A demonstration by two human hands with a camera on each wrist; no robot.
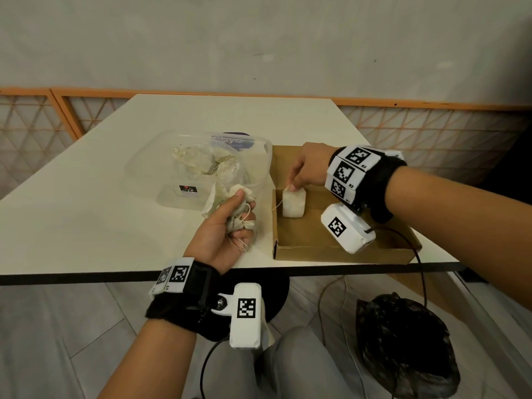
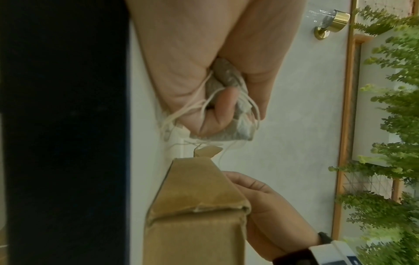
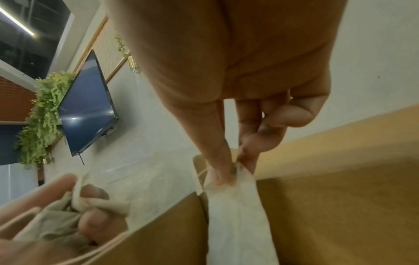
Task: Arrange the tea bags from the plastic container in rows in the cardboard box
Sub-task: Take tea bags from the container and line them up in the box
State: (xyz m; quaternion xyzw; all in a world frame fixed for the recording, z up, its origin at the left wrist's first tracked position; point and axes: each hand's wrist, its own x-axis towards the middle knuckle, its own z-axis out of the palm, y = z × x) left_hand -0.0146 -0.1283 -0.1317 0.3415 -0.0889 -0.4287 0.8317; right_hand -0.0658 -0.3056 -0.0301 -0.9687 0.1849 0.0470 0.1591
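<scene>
A shallow brown cardboard box (image 1: 316,240) lies on the white table, right of a clear plastic container (image 1: 161,174) that holds several crumpled tea bags (image 1: 201,159). My right hand (image 1: 308,171) pinches the top of one white tea bag (image 1: 293,207), which stands upright in the box's far left corner; the same tea bag (image 3: 238,215) hangs from thumb and forefinger in the right wrist view. My left hand (image 1: 230,226) hovers beside the box's left wall and grips a bunch of tea bags (image 1: 240,214) with trailing strings (image 2: 229,114).
A dark round object (image 1: 239,139) sits behind the container. The table's front edge (image 1: 115,276) runs just below my left wrist. A black plastic bag (image 1: 403,349) lies on the floor at the right, and a cable (image 1: 420,269) hangs off my right wrist.
</scene>
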